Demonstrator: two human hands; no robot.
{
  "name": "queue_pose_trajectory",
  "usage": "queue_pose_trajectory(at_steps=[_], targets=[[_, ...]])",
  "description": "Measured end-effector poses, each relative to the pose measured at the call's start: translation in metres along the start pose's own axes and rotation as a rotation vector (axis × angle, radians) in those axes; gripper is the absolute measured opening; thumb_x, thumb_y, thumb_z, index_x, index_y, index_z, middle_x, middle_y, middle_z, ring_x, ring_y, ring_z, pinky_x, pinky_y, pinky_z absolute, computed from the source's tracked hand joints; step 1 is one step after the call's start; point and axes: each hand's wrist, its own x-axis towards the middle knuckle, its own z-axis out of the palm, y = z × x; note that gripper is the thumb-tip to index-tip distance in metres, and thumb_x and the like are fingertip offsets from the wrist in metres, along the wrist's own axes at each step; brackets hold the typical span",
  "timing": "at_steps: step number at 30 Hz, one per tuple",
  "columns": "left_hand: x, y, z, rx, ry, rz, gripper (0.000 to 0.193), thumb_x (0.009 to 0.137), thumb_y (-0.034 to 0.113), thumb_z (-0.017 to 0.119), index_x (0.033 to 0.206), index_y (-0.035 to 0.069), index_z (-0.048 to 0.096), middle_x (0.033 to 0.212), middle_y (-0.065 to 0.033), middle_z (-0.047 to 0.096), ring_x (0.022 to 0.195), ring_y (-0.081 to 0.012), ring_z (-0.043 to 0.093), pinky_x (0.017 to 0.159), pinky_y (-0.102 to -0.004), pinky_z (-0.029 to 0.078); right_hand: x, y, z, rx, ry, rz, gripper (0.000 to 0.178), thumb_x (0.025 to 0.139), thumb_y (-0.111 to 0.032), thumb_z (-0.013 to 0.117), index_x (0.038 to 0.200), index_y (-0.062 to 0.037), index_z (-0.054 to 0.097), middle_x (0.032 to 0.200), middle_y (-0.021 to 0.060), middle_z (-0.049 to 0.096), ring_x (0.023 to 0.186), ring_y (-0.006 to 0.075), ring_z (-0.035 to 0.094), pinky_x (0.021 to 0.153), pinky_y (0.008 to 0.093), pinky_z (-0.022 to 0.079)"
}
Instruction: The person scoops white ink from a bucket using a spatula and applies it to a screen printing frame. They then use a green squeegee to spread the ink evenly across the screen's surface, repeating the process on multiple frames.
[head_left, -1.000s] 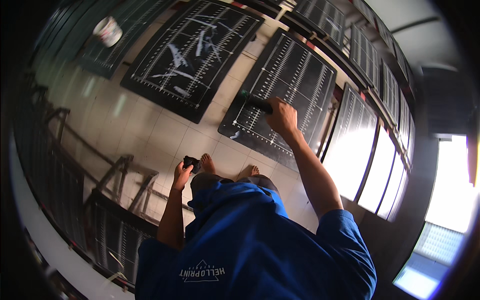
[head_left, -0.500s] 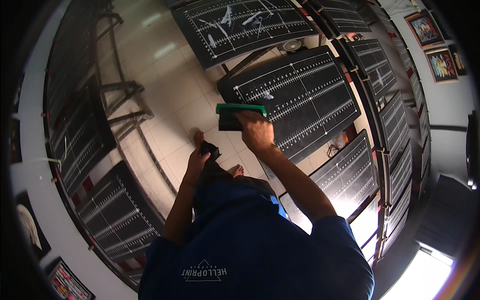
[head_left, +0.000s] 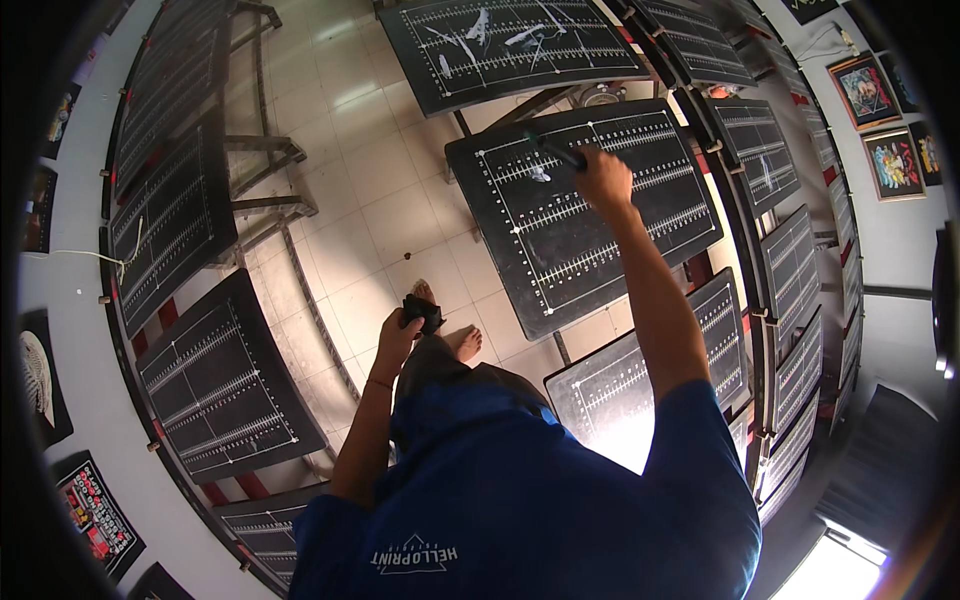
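Observation:
My right hand is closed around a dark squeegee with a green blade, seen nearly edge-on. It hovers over or touches the upper part of a black board marked with white ruler lines; which of the two, I cannot tell. Just below the tool, a whitish smear lies on that board. In front of my body, above the floor, my left hand grips a small black bundle, perhaps cloth, whose kind is unclear.
Beyond stands another black board with white streaks. A glare-lit board is nearer me on the right. More boards line a dark rail on the right. Across the tiled aisle, metal brackets jut out from the left row.
My right hand has moved right and forward over the board, turning the squeegee from broadside to nearly edge-on. My left hand still holds the black bundle. The view has shifted slightly.

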Motion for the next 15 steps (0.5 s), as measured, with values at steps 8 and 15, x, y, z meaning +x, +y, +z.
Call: queue_pose_trajectory(at_steps=[8, 15], targets=[[-0.025, -0.039, 0.000, 0.133, -0.069, -0.151, 0.023, 0.091, 0.011, 0.063, 0.109, -0.002, 0.058, 0.101, -0.0100, 0.064, 0.091, -0.0180, 0.065, 0.080, -0.0333, 0.056, -0.048, -0.037, 0.036, -0.025, -0.057, -0.154, 0.030, 0.081, -0.011, 0.059, 0.108, -0.0216, 0.068, 0.089, 0.0113, 0.072, 0.081, 0.0324, 0.072, 0.070, 0.0433, 0.058], [-0.002, -0.037, -0.003, 0.153, -0.087, -0.076, 0.023, 0.091, 0.013, 0.064, 0.107, -0.003, 0.058, 0.101, -0.0106, 0.064, 0.091, -0.0181, 0.065, 0.080, -0.0334, 0.056, -0.234, -0.019, 0.015, 0.206, -0.078, -0.417, 0.048, 0.068, 0.004, 0.059, 0.113, -0.0107, 0.069, 0.115, 0.0056, 0.068, 0.107, 0.0240, 0.065, 0.087, 0.0342, 0.056]])
